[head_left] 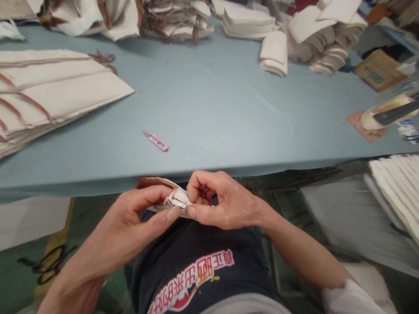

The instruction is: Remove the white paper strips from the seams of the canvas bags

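Observation:
Just off the table's front edge, above my lap, both hands grip a white fabric piece with dark stitching and a brown strip along its far side. My left hand is closed on its left part, thumb below and fingers above. My right hand pinches its right end between thumb and curled fingers. Part of the piece is hidden behind the hands. Pink thread snips lie on the table ahead of my hands, blades pointing away to the left.
The blue-covered table spans the view. Flat white pieces with brown straps lie at left. Stacked white fabric pieces stand along the back. At right are a dark-handled tool and a brown packet. A white stack sits lower right.

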The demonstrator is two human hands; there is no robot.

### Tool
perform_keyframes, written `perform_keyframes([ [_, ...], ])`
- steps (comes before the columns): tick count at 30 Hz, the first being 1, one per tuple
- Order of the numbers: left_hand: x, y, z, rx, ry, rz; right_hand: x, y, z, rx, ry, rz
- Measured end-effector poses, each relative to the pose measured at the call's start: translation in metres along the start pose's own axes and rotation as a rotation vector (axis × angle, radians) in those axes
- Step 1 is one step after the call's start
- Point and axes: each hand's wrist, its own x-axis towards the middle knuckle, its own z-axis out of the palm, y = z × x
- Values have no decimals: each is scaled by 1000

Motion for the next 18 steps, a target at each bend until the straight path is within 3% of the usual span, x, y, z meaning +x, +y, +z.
perform_keyframes([
  [18, 7, 0, 1, 93, -62, 1, 5, 9, -11, -15, -74, 34],
])
